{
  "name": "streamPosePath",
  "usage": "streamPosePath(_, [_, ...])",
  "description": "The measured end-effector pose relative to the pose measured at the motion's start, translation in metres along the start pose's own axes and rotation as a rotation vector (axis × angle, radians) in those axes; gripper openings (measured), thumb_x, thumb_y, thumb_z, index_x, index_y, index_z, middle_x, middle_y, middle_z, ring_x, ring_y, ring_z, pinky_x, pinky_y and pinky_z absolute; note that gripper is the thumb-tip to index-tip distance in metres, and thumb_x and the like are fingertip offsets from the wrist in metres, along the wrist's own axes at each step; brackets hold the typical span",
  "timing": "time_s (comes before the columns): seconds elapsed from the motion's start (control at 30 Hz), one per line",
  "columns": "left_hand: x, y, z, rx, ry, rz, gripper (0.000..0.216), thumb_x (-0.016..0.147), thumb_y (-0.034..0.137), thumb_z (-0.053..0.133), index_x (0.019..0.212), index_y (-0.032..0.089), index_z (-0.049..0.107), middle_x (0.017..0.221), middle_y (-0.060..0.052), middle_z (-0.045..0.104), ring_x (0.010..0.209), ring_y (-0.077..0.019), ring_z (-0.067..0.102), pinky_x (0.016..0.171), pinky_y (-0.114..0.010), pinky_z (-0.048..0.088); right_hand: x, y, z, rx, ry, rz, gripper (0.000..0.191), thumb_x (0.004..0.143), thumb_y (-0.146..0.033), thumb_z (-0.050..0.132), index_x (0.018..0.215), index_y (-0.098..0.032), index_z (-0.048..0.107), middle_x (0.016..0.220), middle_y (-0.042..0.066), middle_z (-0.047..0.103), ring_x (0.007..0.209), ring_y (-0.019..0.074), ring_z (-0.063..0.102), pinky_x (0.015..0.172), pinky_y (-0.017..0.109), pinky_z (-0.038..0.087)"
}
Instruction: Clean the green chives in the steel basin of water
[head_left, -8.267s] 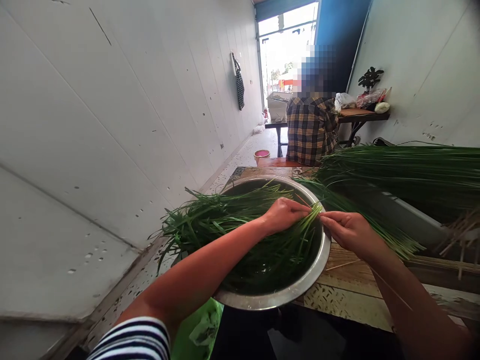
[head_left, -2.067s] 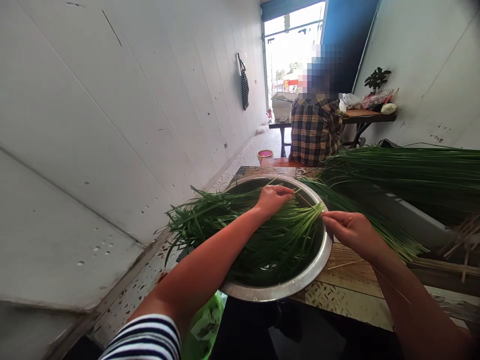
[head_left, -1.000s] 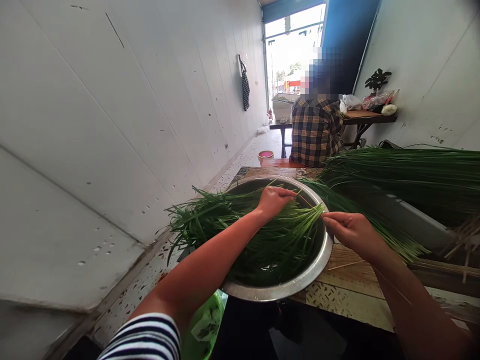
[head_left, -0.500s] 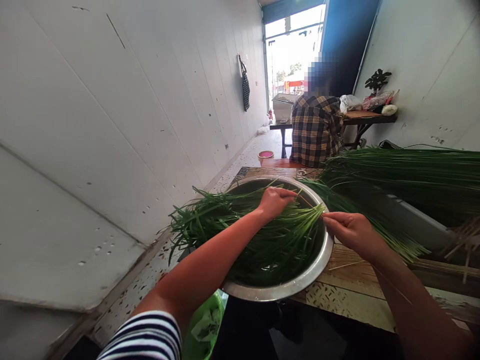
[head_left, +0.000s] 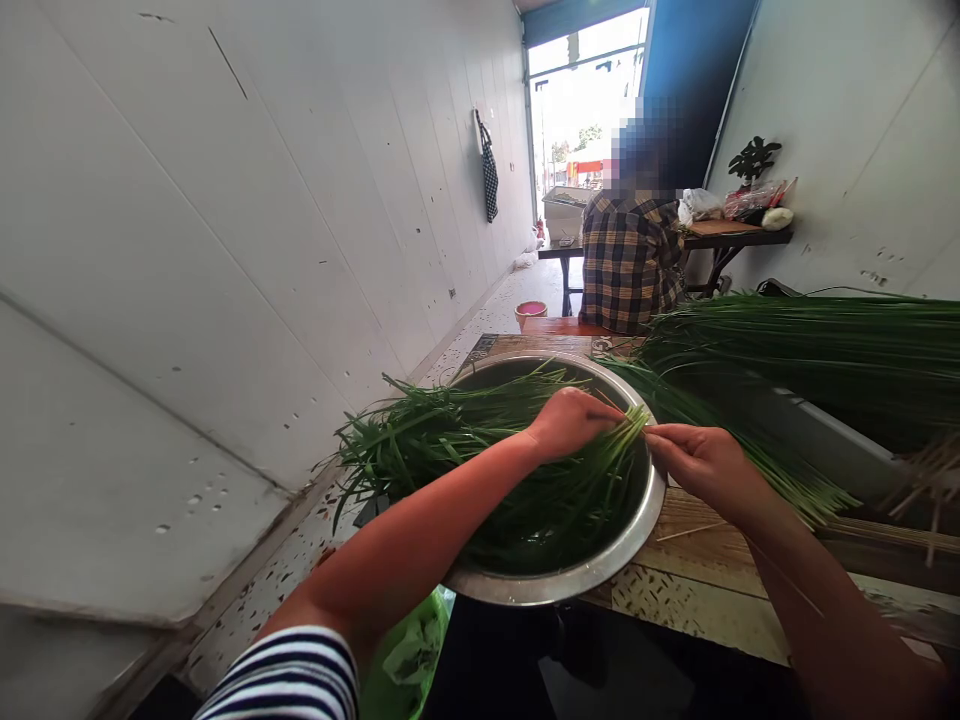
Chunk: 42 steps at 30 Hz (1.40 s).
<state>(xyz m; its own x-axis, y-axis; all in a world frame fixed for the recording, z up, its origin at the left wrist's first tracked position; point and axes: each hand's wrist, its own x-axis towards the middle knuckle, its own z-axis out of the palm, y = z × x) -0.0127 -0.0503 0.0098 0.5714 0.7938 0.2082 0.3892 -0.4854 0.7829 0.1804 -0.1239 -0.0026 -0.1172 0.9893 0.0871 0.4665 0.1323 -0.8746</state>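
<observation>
1. Stick (head_left: 795, 584), thin: our right hand (head_left: 696, 457) grips it in a closed pinch.
2. Stalks (head_left: 624, 448), green: our left hand (head_left: 571, 422) pinches their pale ends.
3. Basin (head_left: 525, 590), metal: holds the stalks, leafy tips over its left rim.
4. Person (head_left: 628, 265), plaid-shirted: seated beyond, back to us.

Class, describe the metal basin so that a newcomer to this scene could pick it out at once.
Start at the wood-patterned table in the foreground. On it, beneath the camera wearer's left hand, sits the metal basin holding long green leaves. Its round, shiny rim sets it apart from the straight-edged grey tray to its right.
</observation>
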Motion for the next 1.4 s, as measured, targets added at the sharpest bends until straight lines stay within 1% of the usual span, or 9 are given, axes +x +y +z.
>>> streamPosePath(0.1, [0.000,0.003,-0.018,0.054,-0.085,0.055,0.023,0.074,0.013,0.062,0.087,0.023,0.077,0.091,0.000,0.075,0.085,-0.0146,0.067,0.083,-0.022,0.050,-0.001,0.000,0.000,-0.028,0.009,-0.017,0.039,0.078,-0.046,0.055,0.089,-0.015,0.076,0.064,0.003,0.067,0.057,0.0160,0.058,0.052,0.025,0.045])
streamPosePath(0.2, [0.004,-0.017,-0.033,0.247,0.129,-0.079,0.020,0.074,0.015,0.061,0.085,0.022,0.077,0.085,-0.002,0.075,0.082,-0.0164,0.066,0.084,-0.025,0.050,-0.001,0.002,-0.002,-0.057,-0.018,-0.059,0.039,0.078,-0.047,0.055,0.088,-0.016,0.076,0.062,0.003,0.066,0.055,0.0152,0.057,0.050,0.024,0.044])
streamPosePath(0.27, [0.008,-0.036,-0.035,0.426,0.189,-0.167,0.018,0.073,0.016,0.064,0.083,0.022,0.078,0.083,-0.004,0.074,0.083,-0.0185,0.065,0.085,-0.028,0.049,-0.002,0.002,-0.004,-0.061,-0.050,-0.063,0.037,0.078,-0.047,0.055,0.087,-0.018,0.076,0.062,0.002,0.066,0.056,0.0151,0.057,0.049,0.024,0.043])
streamPosePath(0.37, [0.010,-0.053,-0.029,0.604,0.085,-0.173,0.017,0.071,0.021,0.068,0.084,0.023,0.077,0.085,-0.005,0.072,0.085,-0.0196,0.064,0.084,-0.028,0.048,-0.003,0.001,-0.006,-0.062,-0.070,-0.055,0.035,0.077,-0.046,0.056,0.084,-0.019,0.076,0.065,0.001,0.067,0.055,0.0140,0.056,0.048,0.023,0.043])
streamPosePath(0.47, [0.009,-0.055,-0.021,0.720,0.021,-0.142,0.018,0.073,0.024,0.067,0.088,0.023,0.077,0.088,-0.007,0.070,0.090,-0.0202,0.062,0.087,-0.029,0.046,-0.002,-0.001,-0.006,-0.061,-0.086,-0.046,0.035,0.077,-0.047,0.055,0.083,-0.019,0.076,0.062,0.001,0.064,0.050,0.0119,0.052,0.045,0.022,0.040])
streamPosePath(0.7, [0.009,-0.049,-0.007,0.867,0.074,-0.096,0.021,0.084,0.024,0.057,0.094,0.019,0.075,0.097,-0.011,0.067,0.098,-0.0235,0.057,0.091,-0.035,0.043,-0.003,-0.004,-0.004,-0.045,-0.083,-0.027,0.039,0.076,-0.050,0.055,0.081,-0.018,0.075,0.051,-0.001,0.054,0.043,0.0095,0.041,0.040,0.022,0.030])
streamPosePath(1.0, [0.007,-0.049,0.000,0.916,0.141,-0.126,0.031,0.086,0.014,0.049,0.110,0.019,0.069,0.097,-0.012,0.066,0.098,-0.0235,0.058,0.088,-0.035,0.043,-0.004,-0.006,-0.004,-0.034,-0.100,-0.007,0.038,0.076,-0.048,0.055,0.082,-0.016,0.074,0.052,-0.002,0.052,0.045,0.0094,0.041,0.042,0.022,0.032])
streamPosePath(1.13, [0.005,-0.036,-0.004,0.807,0.279,-0.143,0.038,0.084,0.014,0.049,0.116,0.021,0.067,0.099,-0.011,0.066,0.098,-0.0236,0.058,0.088,-0.036,0.044,-0.004,-0.007,-0.003,-0.037,-0.084,0.002,0.037,0.076,-0.047,0.054,0.082,-0.016,0.074,0.052,-0.001,0.055,0.045,0.0100,0.043,0.042,0.022,0.033])
streamPosePath(1.4, [0.012,-0.049,-0.006,0.328,0.343,-0.121,0.018,0.076,0.015,0.063,0.088,0.015,0.076,0.091,-0.008,0.070,0.089,-0.0172,0.062,0.087,-0.028,0.048,-0.002,-0.005,-0.002,-0.043,-0.011,0.041,0.039,0.076,-0.047,0.055,0.088,-0.015,0.075,0.071,0.005,0.070,0.058,0.0152,0.058,0.052,0.024,0.045])
